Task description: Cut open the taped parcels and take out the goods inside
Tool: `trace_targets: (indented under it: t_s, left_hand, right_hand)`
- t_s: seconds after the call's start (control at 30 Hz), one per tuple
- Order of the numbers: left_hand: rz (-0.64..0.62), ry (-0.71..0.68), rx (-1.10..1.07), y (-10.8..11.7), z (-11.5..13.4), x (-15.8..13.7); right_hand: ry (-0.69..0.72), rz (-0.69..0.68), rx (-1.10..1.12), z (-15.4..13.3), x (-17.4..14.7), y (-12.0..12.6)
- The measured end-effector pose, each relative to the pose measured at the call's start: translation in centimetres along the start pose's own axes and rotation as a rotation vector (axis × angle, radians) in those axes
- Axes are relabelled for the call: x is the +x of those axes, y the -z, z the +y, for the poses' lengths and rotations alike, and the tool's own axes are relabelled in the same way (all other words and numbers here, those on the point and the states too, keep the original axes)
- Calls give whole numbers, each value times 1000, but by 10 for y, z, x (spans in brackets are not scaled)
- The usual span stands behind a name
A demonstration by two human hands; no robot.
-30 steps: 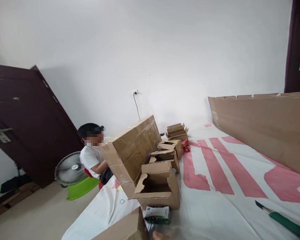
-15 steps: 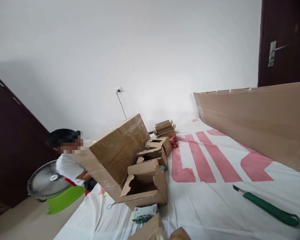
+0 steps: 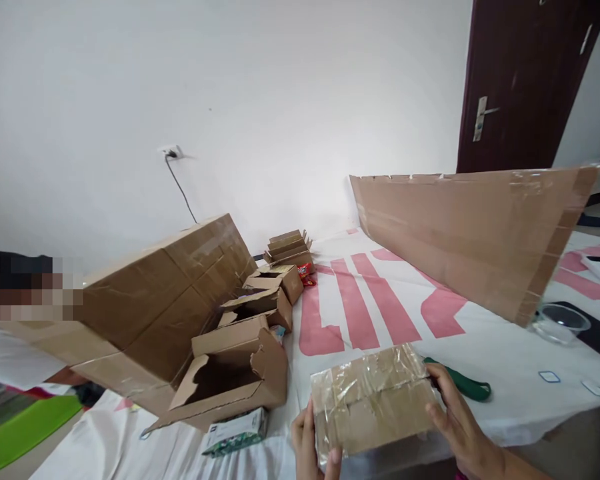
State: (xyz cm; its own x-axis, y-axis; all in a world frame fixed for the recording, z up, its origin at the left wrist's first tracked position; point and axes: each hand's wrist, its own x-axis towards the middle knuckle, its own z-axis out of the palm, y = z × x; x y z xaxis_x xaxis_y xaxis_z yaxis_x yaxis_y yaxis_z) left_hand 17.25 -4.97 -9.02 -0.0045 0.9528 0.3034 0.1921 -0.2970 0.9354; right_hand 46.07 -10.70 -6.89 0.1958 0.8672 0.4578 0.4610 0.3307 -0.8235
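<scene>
Between my two hands is a small cardboard box (image 3: 375, 403), closed over with shiny clear tape and held above the front edge of the cloth. My left hand (image 3: 311, 443) grips its left end, thumb on the near face. On the right end, the fingers and thumb of my right hand (image 3: 455, 420) press against the box. Partly hidden behind the box and right hand lies a green-handled knife (image 3: 463, 383). To the left stands an open cardboard box (image 3: 265, 377) with torn flaps, and a green and white packet (image 3: 237, 430) lies in front of it.
More open boxes (image 3: 285, 307) run back in a row beside a big taped carton (image 3: 165, 293). A red packet (image 3: 307, 275) lies by them. At right are a tall cardboard panel (image 3: 460, 233) and a clear plastic tub (image 3: 563, 323). A person (image 3: 20, 353) is at far left.
My view has swung to the right. The taped box, barely showing at the bottom edge before, is now up in view with both hands on it.
</scene>
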Motion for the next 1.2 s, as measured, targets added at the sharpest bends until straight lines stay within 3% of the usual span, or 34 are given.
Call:
trace_targets:
  t_s: [0.07,0.13,0.27,0.43,0.53,0.67,0.73,0.8,0.9,1.03,1.2]
  left_hand:
    - [17,-34,15,-16,0,6]
    - [20,30,-29,-25,1,9]
    - [7,95,-133,-31,4,9]
    - [4,131,-183,-34,12,12]
    - [30,131,-180,-36,17,16]
    - [-1,136,-199,-35,22,19]
    - [-38,144,-211,-33,23,20]
    - [-56,141,-224,-32,23,22]
    - [-52,125,-241,-32,21,23]
    - [-60,117,-238,-32,17,23]
    - [-63,137,-230,-31,10,22]
  right_hand:
    - [0,-69,-16,14,5,14]
    - [17,-70,-90,26,14,28]
    - [-48,-52,-490,53,25,50]
    - [-95,-266,-713,86,22,54]
    - [-102,-205,-721,89,29,54]
    - [-15,57,-695,54,57,59]
    - [78,85,-650,23,72,60]
    - [183,-1,-579,-11,85,57]
    - [288,-250,-473,-55,99,41]
    - [419,-539,-469,-89,112,11]
    - [590,-628,-682,-105,122,-20]
